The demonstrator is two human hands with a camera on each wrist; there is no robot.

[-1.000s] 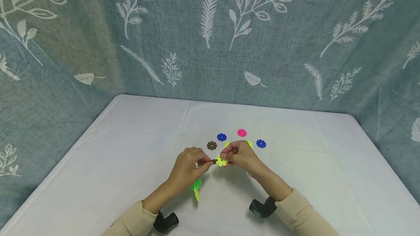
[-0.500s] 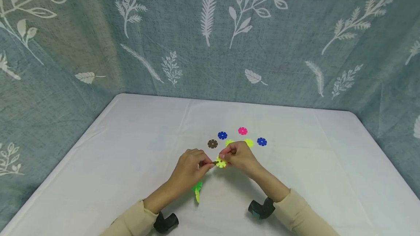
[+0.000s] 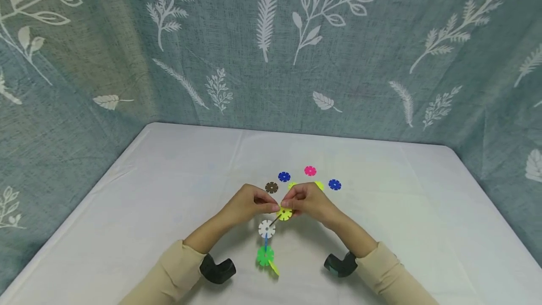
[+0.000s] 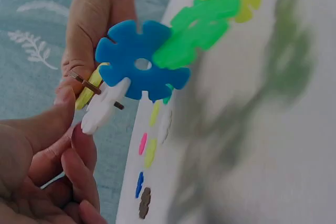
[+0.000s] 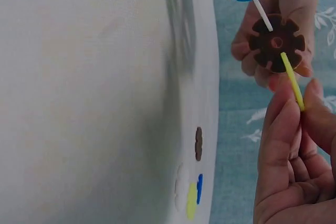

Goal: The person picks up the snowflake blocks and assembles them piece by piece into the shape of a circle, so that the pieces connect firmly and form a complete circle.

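Both hands meet above the middle of the counter (image 3: 169,178). The right hand (image 3: 311,201) pinches the yellow disc (image 3: 284,213) by its edge, fingers curled tight. The left hand (image 3: 250,204) pinches the brown disc (image 5: 276,42) slotted into it. Below them hangs the joined chain: white disc (image 3: 267,228), blue disc (image 4: 139,61), green disc (image 3: 264,256). Loose discs lie beyond the hands: brown (image 3: 271,187), blue (image 3: 284,176), pink (image 3: 310,171).

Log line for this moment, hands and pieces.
left hand: pinches brown disc | right hand: pinches yellow disc | chain: discs slotted together, hanging above table | loose discs: beyond hands
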